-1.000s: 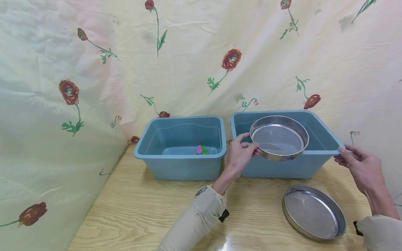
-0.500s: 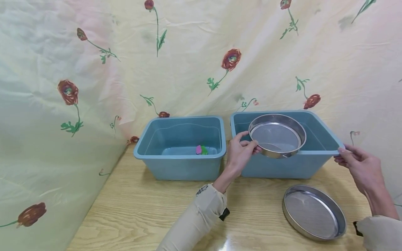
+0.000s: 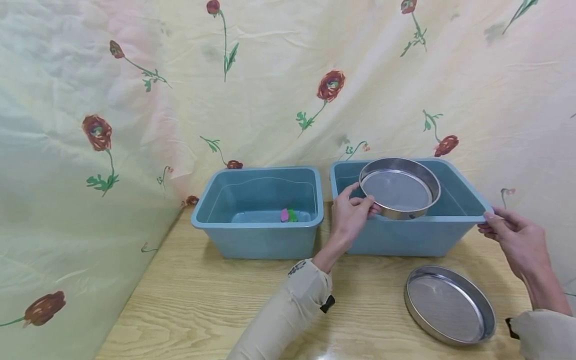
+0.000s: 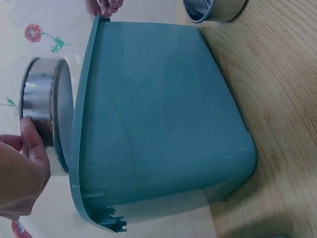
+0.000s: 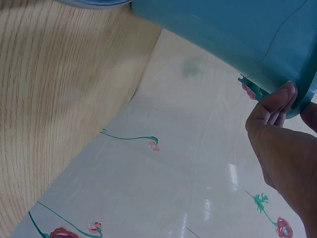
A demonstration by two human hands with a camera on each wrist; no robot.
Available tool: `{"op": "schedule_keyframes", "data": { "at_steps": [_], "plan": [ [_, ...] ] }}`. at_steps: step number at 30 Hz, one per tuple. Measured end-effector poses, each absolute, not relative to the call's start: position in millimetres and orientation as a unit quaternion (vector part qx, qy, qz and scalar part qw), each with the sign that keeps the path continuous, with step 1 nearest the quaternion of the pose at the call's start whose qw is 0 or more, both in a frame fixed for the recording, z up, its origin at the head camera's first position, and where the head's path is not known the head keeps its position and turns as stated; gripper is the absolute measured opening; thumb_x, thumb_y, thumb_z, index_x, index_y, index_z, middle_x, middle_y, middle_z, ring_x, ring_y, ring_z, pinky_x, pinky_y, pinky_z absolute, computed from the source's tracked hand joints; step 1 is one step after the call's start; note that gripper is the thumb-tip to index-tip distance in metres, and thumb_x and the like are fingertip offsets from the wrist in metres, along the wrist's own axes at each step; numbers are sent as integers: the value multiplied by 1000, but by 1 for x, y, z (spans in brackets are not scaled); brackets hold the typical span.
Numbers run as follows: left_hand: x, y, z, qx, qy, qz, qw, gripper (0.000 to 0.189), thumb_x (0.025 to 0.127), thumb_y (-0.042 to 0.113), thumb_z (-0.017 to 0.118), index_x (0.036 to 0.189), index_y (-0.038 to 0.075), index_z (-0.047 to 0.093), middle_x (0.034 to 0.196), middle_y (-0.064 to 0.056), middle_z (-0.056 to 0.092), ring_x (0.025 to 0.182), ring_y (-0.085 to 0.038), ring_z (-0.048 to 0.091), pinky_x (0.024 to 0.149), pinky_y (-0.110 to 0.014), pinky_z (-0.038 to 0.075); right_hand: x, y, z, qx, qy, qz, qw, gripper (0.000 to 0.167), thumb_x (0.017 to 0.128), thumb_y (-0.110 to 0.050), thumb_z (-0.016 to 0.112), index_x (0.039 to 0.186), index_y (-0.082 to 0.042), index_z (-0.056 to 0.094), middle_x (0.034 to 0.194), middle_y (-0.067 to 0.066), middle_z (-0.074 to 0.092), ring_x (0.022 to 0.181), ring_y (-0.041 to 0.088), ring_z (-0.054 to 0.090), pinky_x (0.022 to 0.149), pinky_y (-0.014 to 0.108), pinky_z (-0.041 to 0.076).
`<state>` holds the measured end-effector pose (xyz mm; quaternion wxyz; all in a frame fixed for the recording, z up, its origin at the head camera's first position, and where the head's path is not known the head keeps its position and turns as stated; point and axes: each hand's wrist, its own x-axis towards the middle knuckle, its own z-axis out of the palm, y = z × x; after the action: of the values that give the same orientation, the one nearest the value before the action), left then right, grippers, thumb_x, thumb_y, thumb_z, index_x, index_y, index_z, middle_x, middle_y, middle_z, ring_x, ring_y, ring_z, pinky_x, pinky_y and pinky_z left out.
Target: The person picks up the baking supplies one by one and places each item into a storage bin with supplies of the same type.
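Observation:
A round metal sieve (image 3: pixel 396 190) with a fine mesh bottom is held above the right blue plastic bin (image 3: pixel 405 237). My left hand (image 3: pixel 350 215) pinches the sieve's left wall between thumb and fingers. In the left wrist view the sieve (image 4: pixel 42 99) hangs just off the bin's rim, with a small gap between them. My right hand (image 3: pixel 519 240) grips the front right corner of the same bin's rim; in the right wrist view the thumb and fingers of this hand (image 5: pixel 287 134) close around that corner. The bin's floor is mostly hidden by the sieve and front wall.
A second round metal sieve (image 3: pixel 450 305) lies on the wooden table (image 3: pixel 202 310) in front of the right bin. To the left stands another blue bin (image 3: pixel 261 242) holding a pink piece (image 3: pixel 284 215) and a green piece (image 3: pixel 292 216). A floral cloth (image 3: pixel 270 100) hangs behind.
My left hand has shifted the held sieve, first slightly left, then right and up, a little farther back over the bin. My right hand keeps its place on the rim corner.

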<state>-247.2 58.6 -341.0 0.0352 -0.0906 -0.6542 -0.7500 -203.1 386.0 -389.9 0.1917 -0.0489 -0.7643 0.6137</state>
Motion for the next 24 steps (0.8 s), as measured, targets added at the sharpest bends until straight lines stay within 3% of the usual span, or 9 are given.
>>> {"op": "schedule_keyframes", "data": {
  "at_steps": [5,16,24],
  "plan": [
    [-246,56,-345,-104,-641,-761,8,49,104,12,63,150,1,50,88,-10,77,81,-24,75,75,-25,59,-204,385,-391,-46,-772,606,188,18,106,-12,59,110,-29,61,83,-18,71,70,-1,67,64,11,52],
    [-239,46,-352,-151,-617,-772,-3,34,106,13,60,139,4,62,92,-15,77,83,-25,74,77,-27,59,-205,385,-391,-40,-754,627,193,22,106,-11,59,105,-33,63,82,-16,71,68,-1,67,63,11,52],
    [-235,45,-355,-172,-610,-774,-9,32,106,12,59,138,6,63,91,-13,77,77,-11,71,75,-25,58,-204,383,-390,-45,-765,613,195,21,107,-11,58,107,-31,61,82,-18,71,69,-1,67,64,11,52]
  ]
}}
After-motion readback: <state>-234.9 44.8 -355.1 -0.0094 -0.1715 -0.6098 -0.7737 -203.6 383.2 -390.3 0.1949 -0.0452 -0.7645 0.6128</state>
